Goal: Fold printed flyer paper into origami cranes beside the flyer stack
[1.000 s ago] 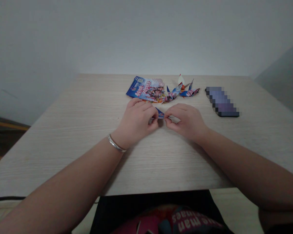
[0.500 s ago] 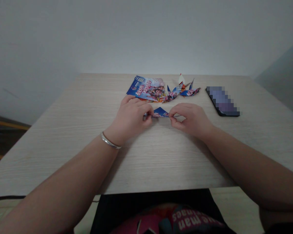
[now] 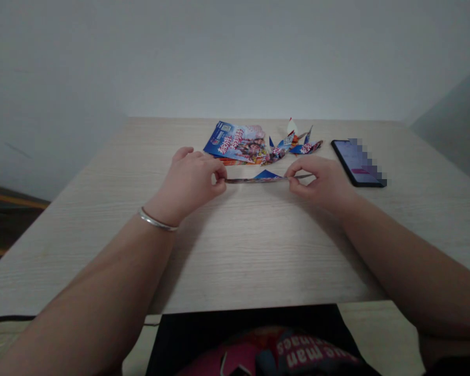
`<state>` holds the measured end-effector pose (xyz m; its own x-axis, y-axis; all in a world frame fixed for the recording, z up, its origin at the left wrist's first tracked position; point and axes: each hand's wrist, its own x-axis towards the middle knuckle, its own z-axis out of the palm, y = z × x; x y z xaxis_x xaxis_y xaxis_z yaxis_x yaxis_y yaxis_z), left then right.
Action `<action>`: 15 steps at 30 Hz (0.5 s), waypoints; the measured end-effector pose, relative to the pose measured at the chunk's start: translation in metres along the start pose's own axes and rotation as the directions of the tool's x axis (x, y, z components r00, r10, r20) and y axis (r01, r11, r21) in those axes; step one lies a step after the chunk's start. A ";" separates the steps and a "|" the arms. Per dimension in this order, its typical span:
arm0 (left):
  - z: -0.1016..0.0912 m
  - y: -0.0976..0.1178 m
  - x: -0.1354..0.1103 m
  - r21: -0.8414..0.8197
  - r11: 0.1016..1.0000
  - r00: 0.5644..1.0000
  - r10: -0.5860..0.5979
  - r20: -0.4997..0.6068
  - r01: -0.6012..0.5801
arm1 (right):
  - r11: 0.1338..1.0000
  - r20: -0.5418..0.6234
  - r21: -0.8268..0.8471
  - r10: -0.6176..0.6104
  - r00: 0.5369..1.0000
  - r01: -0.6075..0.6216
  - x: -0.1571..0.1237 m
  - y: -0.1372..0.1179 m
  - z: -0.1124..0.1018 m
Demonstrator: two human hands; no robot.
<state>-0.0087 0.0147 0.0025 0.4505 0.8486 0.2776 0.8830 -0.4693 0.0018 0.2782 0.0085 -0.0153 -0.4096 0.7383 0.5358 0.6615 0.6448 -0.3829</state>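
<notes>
A folded piece of printed blue paper (image 3: 263, 177) stretches long and flat just above the wooden table (image 3: 235, 250). My left hand (image 3: 191, 178) pinches its left tip, fingers closed; a silver bracelet circles that wrist. My right hand (image 3: 321, 180) pinches the right tip, fingers closed too. A small blue triangular flap stands up at the paper's middle.
Behind the hands lie a stack of printed blue sheets (image 3: 235, 142) and several folded paper shapes (image 3: 295, 142). A dark phone (image 3: 356, 162) lies at the right. A plain wall runs behind the table; the table's near edge is by my lap.
My hands have moved apart, left going left and right going right. The folded paper between them has been drawn out from a short bunch into a long flat strip.
</notes>
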 end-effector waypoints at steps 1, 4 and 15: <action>0.000 -0.002 0.000 0.007 1.000 1.000 -0.012 0.011 0.012 | 1.000 0.000 0.010 0.014 1.000 -0.014 0.000 0.001 -0.001; -0.001 -0.007 0.000 0.020 0.999 0.999 -0.027 0.040 0.026 | 0.998 0.010 0.039 0.041 0.999 -0.041 0.001 0.004 -0.001; -0.002 0.003 -0.003 -0.061 0.987 0.986 -0.140 0.093 0.146 | 0.983 0.141 0.182 0.009 0.990 -0.034 0.002 0.017 0.001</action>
<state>-0.0078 0.0103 0.0038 0.3330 0.9248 0.1841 0.9295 -0.3548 0.1011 0.2881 0.0210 -0.0218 -0.4882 0.7642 0.4214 0.5500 0.6443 -0.5313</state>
